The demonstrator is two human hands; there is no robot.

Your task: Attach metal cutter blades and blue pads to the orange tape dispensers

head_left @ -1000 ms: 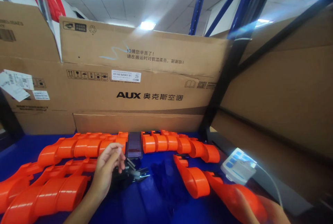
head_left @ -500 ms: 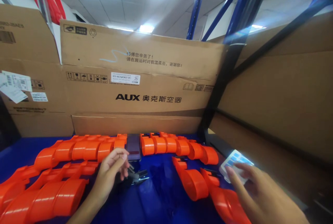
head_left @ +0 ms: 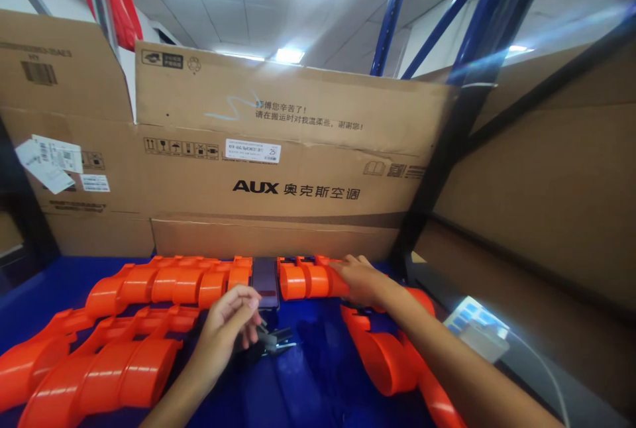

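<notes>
Several orange curved plastic pieces (head_left: 136, 375) lie in rows on the blue surface (head_left: 298, 375), to the left and right of a dark flat phone-like object (head_left: 265, 280). My left hand (head_left: 235, 322) hovers near the centre with its fingers curled together; whatever they may hold is too small to make out. Just right of it lie some dark and metallic small items (head_left: 275, 340). My right hand (head_left: 360, 280) reaches onto the back right row of orange pieces (head_left: 317, 280), its fingertips at one piece and partly hidden.
A white-and-blue box with a clear lid (head_left: 479, 328) rests at the right, with a pale cable beside it. Cardboard panels (head_left: 199, 189) stand along the back. A dark rack post (head_left: 427, 176) rises at the right.
My right hand has moved left and away from the white-and-blue box to the back right row of orange pieces. My left hand keeps its pose. The view has shifted slightly.
</notes>
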